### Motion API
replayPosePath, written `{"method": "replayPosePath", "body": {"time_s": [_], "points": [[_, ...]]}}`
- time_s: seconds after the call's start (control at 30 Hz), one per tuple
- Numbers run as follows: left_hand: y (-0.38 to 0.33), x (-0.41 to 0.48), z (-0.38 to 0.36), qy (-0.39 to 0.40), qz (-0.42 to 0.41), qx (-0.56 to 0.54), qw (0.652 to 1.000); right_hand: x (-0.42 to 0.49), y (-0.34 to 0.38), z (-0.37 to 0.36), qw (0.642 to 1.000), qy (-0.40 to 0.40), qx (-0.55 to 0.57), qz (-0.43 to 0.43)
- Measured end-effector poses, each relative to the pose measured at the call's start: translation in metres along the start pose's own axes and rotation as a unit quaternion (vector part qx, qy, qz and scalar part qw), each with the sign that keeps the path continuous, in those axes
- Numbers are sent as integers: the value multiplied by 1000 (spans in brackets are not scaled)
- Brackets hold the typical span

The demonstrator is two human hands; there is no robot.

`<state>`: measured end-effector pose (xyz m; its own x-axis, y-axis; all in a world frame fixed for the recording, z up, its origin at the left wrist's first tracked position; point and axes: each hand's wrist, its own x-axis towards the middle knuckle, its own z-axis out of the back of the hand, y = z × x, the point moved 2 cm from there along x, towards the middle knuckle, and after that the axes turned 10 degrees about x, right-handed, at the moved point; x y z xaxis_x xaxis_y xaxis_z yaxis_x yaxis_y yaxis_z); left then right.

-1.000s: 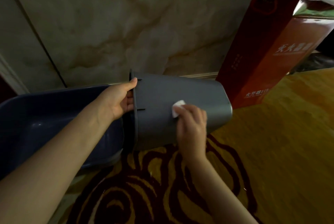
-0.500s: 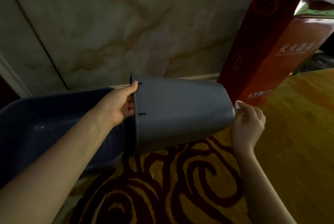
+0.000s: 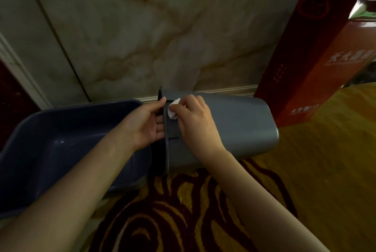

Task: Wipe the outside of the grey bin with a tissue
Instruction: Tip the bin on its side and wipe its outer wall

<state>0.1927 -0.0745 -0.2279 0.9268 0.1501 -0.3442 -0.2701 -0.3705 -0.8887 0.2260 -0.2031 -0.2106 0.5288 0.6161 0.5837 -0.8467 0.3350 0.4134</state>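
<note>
The grey bin [image 3: 240,125] is held on its side above the carpet, its open mouth facing left and its bottom pointing right. My left hand [image 3: 146,123] grips the rim at the mouth, fingers curled inside. My right hand [image 3: 195,119] presses a small white tissue [image 3: 173,109] against the bin's outer wall just beside the rim. Most of the tissue is hidden under my fingers.
A dark blue plastic tub [image 3: 67,142] lies on the floor at the left, touching the bin's mouth. A tall red carton [image 3: 317,56] leans at the right against the marble wall [image 3: 152,28]. Yellow and maroon patterned carpet [image 3: 203,211] covers the floor below.
My right hand with the tissue went from mid-wall out to the bin's bottom end, then back left along the wall to the rim. My left hand kept its grip on the rim.
</note>
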Motion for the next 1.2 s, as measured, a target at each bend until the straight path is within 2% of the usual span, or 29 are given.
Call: {"method": "replayPosePath", "body": {"time_s": [0.2, 0.43, 0.47, 0.53, 0.63, 0.73, 0.8, 0.87, 0.93, 1.0, 1.07, 1.13, 1.2], "points": [[0, 2, -3, -8, -12, 2, 1000, 8, -15, 7, 998, -33, -26, -38], [3, -5, -2, 25, -12, -8, 1000, -7, -68, 41, 968, -126, -51, -212], [4, -5, -2, 32, -14, -9, 999, -9, -64, 43, 965, -147, -46, -210], [6, -7, -1, 51, -23, -7, 998, -6, -46, 42, 974, -166, -21, -152], [8, -9, 0, 80, -37, -5, 996, 7, -14, 28, 992, -121, 33, -29], [8, -13, 3, 103, -41, -9, 994, 15, 3, 13, 996, -54, 57, 28], [8, -14, 3, 109, -38, -12, 993, 15, -2, 9, 998, -24, 58, 22], [7, -13, 1, 104, -36, -6, 994, 10, -16, 14, 999, -28, 43, -11], [8, -13, 2, 94, -34, -6, 995, 2, -31, 22, 996, -64, 15, -57], [7, -13, 2, 93, -33, -8, 995, -15, -43, 36, 985, -132, -9, -112], [7, -13, 2, 95, -36, -12, 995, -37, -41, 43, 974, -179, -24, -136], [7, -11, 1, 88, -43, -12, 995, -58, -20, 33, 984, -150, -23, -97], [8, -8, 0, 70, -51, -11, 996, -74, 3, 11, 996, -74, -13, -46]]}}
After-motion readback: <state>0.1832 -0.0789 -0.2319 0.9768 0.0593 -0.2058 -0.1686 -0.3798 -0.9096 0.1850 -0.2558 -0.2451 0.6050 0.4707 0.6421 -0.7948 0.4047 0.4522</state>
